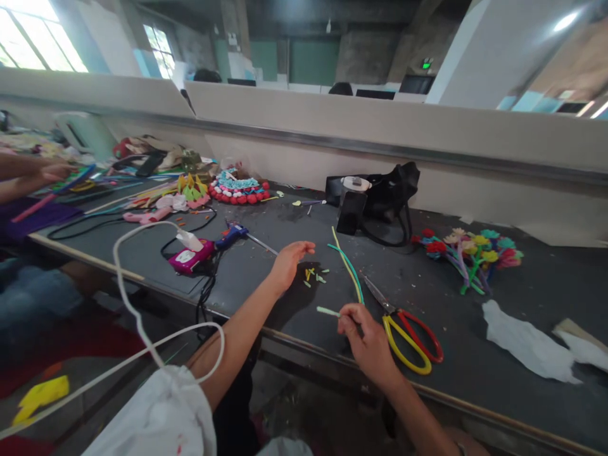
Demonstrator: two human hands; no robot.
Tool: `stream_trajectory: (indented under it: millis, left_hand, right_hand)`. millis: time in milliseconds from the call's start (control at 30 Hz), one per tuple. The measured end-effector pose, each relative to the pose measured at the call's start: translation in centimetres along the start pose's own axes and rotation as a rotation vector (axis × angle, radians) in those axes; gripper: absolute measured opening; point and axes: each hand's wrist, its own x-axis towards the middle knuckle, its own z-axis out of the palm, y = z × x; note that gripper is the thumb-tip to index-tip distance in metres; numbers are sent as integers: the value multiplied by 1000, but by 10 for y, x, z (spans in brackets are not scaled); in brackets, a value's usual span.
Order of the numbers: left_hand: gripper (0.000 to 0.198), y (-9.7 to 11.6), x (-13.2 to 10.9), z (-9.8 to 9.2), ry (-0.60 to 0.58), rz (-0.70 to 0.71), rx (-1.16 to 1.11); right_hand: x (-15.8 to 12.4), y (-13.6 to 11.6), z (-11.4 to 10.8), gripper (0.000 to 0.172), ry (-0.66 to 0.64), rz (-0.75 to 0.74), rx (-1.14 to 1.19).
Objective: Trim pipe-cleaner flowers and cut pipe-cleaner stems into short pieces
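Note:
Between thumb and fingers, my right hand pinches a short pale green piece of pipe cleaner that points left. My left hand is over the dark table, its fingers stretched out and apparently holding nothing. Just right of its fingertips lie several short yellow and pale green cut pieces. A long yellow pipe cleaner and a green one run together down to behind my right hand. Scissors with one red and one yellow handle lie right beside that hand, blades pointing away.
A purple box with a cable and a blue glue gun lie left. Behind are a red-white-blue pompom piece and a black bag. Colourful pipe-cleaner flowers and white paper lie right. A co-worker's hand is far left.

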Motion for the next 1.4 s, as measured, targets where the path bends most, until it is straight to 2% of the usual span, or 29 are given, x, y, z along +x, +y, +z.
stream_trajectory:
  millis: [100, 167, 233, 300, 433, 500, 567, 667, 733, 767, 833, 933, 967, 1000, 1033, 1100, 1200, 1300, 1400]
  left_hand:
    - [12, 12, -6, 4, 48, 97, 69]
    - [12, 22, -19, 11, -5, 123, 159]
    - [18, 29, -38, 19, -199, 160, 408]
    - [21, 28, -58, 27, -375, 273, 650]
    - [20, 13, -87, 36, -590, 532, 1084]
    - [20, 6, -93, 38, -656, 556, 1230]
    - [20, 6, -96, 38, -708, 521, 1294]
    - [18, 14, -97, 34, -820, 417, 1243]
    - [19, 22, -95, 27, -845, 347, 1174]
    - [20, 25, -93, 22, -817, 314, 1143]
    - [23, 29, -86, 13, -687, 243, 1078]
    - [29, 26, -77, 3, -501, 109, 910]
    - [30, 24, -76, 3, -484, 69, 848]
    - [31, 21, -76, 4, -492, 37, 805]
    - [31, 18, -77, 7, -514, 13, 788]
    - [29, 13, -82, 17, -571, 3, 820]
    - [26, 11, -92, 34, -647, 50, 875]
    - [25, 10, -99, 45, -702, 72, 861]
    - [24, 9, -103, 50, -709, 47, 812]
  right_hand:
    - [2, 1, 1, 17, 89, 51, 4]
    - [4, 0, 0, 17, 124, 73, -2]
    - [7, 0, -2, 16, 136, 86, -13]
    - [9, 3, -5, 14, 132, 83, -49]
    - [7, 10, -12, 15, 103, -43, -244]
    - [3, 10, -14, 16, 81, -115, -328]
    - [-2, 9, -18, 17, 59, -148, -375]
    - [-10, 8, -31, 19, 28, -136, -384]
    - [-15, 7, -43, 20, 32, -93, -377]
    - [-18, 6, -50, 21, 45, -64, -371]
    - [-23, 3, -61, 24, 28, -16, -343]
    - [-28, -7, -68, 30, -228, -78, -312]
    - [-29, -10, -66, 28, -296, -134, -323]
    - [-30, -12, -63, 24, -308, -193, -342]
    - [-30, -13, -59, 21, -258, -235, -360]
    - [-29, -11, -50, 26, -48, -230, -369]
    - [-26, -5, -39, 29, 204, -74, -330]
    - [-23, -4, -35, 33, 290, 55, -265]
    - [-22, -7, -36, 23, 236, 102, -214]
